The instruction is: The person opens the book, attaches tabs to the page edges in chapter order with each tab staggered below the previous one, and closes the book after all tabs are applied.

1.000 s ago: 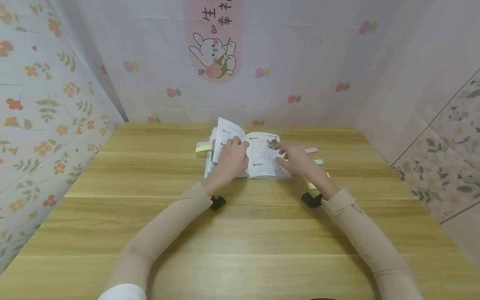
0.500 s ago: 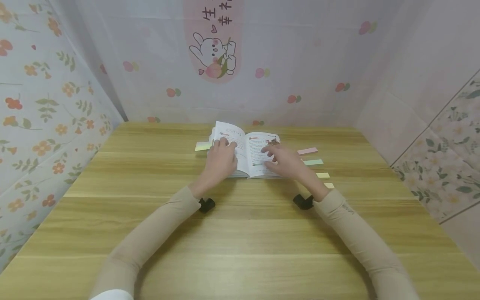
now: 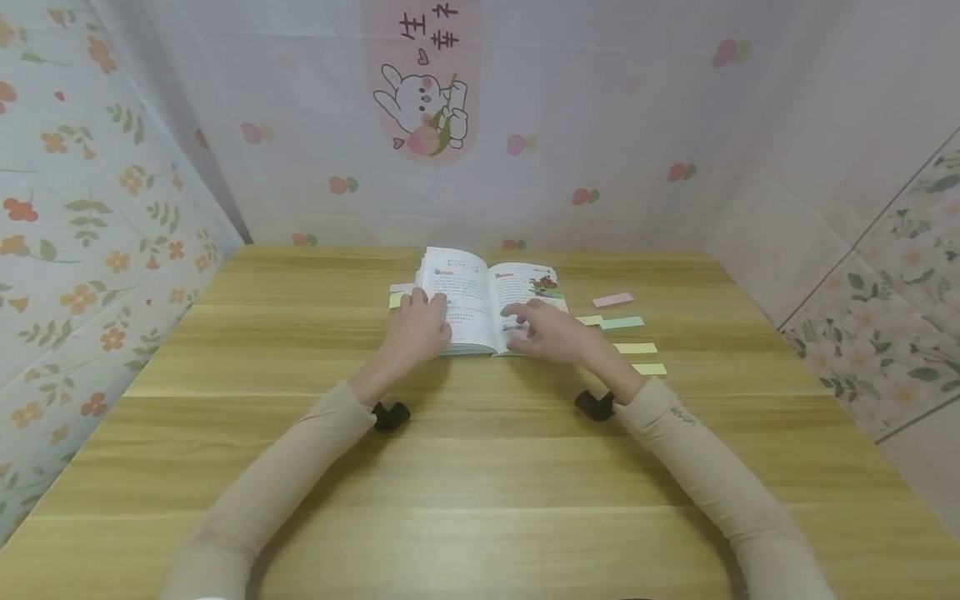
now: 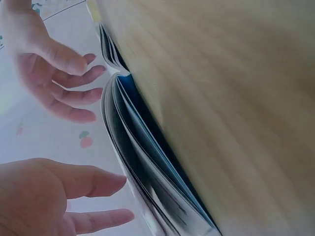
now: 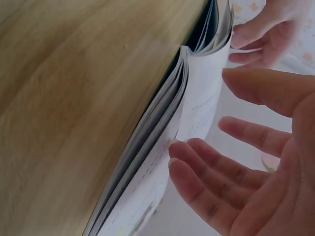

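An open book lies near the back of the table, with printed text on both pages and a coloured picture at the upper right. My left hand rests along the outer edge of the left page, fingers extended. Over the lower right page is my right hand, its fingers loosely bent and apart, holding nothing. In the right wrist view, two fingertips come right up to the page. The left wrist view shows the bottom edges of the book's pages, slightly fanned, beside the left thumb.
Right of the book lie a pink strip, a green strip and several yellow strips. A yellow tab and a pink tab show at the book's left side. A patterned cloth hangs behind the wooden table.
The raised page has come down flat on the left side. My left hand has slid left to the book's edge; my right hand has moved left over the right page, uncovering the strips.
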Demonstrator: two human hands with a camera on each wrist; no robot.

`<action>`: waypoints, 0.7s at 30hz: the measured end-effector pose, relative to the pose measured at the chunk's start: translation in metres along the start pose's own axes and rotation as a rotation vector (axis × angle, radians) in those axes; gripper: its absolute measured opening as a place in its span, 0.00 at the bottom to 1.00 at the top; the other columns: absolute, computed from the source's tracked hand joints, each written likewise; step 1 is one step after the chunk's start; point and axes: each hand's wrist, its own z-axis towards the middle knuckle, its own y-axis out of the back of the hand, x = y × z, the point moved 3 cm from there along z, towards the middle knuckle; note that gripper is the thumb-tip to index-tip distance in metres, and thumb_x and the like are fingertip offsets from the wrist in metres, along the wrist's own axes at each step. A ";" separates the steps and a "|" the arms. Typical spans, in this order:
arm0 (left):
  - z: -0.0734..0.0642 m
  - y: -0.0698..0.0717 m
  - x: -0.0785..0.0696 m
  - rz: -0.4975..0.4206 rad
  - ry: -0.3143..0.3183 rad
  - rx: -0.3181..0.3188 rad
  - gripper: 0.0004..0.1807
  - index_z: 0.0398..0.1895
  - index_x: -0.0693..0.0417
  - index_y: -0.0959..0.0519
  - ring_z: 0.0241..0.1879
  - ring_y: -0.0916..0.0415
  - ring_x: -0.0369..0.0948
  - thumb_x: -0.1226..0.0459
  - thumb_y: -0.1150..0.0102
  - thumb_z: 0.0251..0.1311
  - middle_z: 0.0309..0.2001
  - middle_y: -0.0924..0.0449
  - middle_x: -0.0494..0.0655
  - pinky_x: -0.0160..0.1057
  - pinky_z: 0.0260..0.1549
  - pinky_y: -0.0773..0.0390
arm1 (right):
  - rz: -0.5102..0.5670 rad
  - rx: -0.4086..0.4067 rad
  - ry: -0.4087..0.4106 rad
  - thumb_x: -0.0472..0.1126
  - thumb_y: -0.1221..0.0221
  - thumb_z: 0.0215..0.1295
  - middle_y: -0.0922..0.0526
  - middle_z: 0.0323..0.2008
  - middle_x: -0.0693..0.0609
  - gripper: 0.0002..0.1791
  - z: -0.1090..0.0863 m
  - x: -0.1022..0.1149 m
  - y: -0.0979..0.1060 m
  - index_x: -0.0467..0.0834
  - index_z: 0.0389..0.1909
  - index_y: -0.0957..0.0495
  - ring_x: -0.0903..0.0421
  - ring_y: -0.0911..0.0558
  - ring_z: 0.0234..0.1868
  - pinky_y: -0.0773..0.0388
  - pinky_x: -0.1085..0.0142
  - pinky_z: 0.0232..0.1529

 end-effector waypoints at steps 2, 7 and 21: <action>-0.003 0.000 0.003 0.002 0.008 0.025 0.23 0.61 0.68 0.28 0.45 0.33 0.57 0.64 0.49 0.66 0.48 0.30 0.66 0.50 0.41 0.26 | -0.015 0.016 0.010 0.44 0.36 0.67 0.21 0.54 0.35 0.29 0.001 0.001 -0.002 0.39 0.67 0.28 0.48 0.21 0.42 0.21 0.54 0.46; -0.009 0.003 0.010 -0.023 0.026 0.047 0.20 0.57 0.68 0.27 0.44 0.33 0.56 0.64 0.48 0.66 0.46 0.31 0.65 0.48 0.37 0.26 | -0.055 0.025 0.012 0.45 0.34 0.66 0.22 0.54 0.37 0.31 0.004 0.005 -0.007 0.40 0.68 0.29 0.49 0.21 0.43 0.21 0.54 0.46; -0.019 0.001 0.030 -0.054 0.070 0.135 0.16 0.49 0.64 0.27 0.44 0.30 0.55 0.60 0.49 0.69 0.47 0.28 0.65 0.52 0.37 0.23 | -0.142 0.055 0.017 0.46 0.31 0.63 0.22 0.52 0.40 0.33 0.016 0.024 -0.018 0.46 0.68 0.29 0.48 0.21 0.46 0.20 0.53 0.47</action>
